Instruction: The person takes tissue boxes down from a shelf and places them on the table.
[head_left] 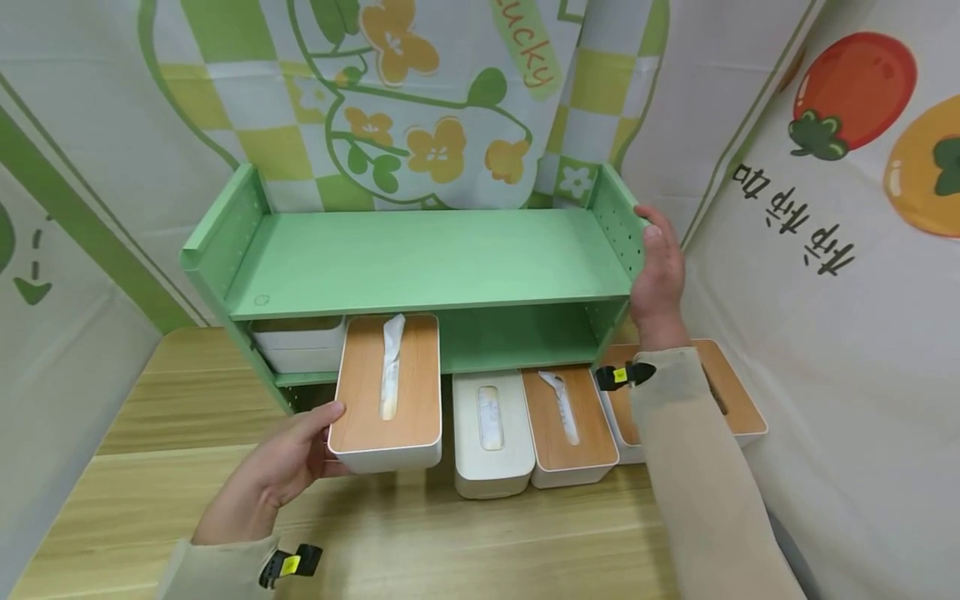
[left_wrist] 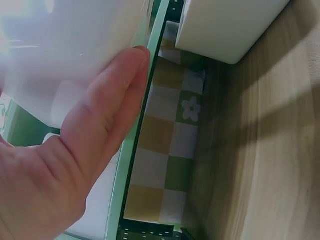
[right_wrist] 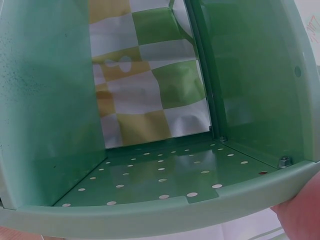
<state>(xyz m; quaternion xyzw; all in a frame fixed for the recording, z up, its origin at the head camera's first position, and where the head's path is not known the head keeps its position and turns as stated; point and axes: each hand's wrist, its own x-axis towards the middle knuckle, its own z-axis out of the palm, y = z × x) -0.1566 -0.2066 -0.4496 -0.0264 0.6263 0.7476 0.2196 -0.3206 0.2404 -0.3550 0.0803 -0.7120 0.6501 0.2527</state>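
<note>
My left hand (head_left: 288, 454) grips a white tissue box (head_left: 386, 460) with a wood-look lid, thumb at the lid's left edge and fingers under the base. A tissue sticks out of its slot. The box's far end overlaps the front of the lower level of a green shelf (head_left: 427, 254). In the left wrist view, fingers (left_wrist: 112, 102) lie along the underside of the box (left_wrist: 65, 45). At the shelf's right side panel (head_left: 617, 221), my right hand (head_left: 660, 279) holds the upper edge from outside. The right wrist view shows the perforated panel (right_wrist: 160, 172) and part of that hand.
Inside the lower level at left sits another white box (head_left: 300, 348). On the wooden table (head_left: 480, 550), before the shelf, stand a cream tissue box (head_left: 465, 417) and a wood-lidded one (head_left: 547, 425). More wood-lidded boxes (head_left: 723, 367) lie partly behind my right arm. Printed cloth surrounds the table.
</note>
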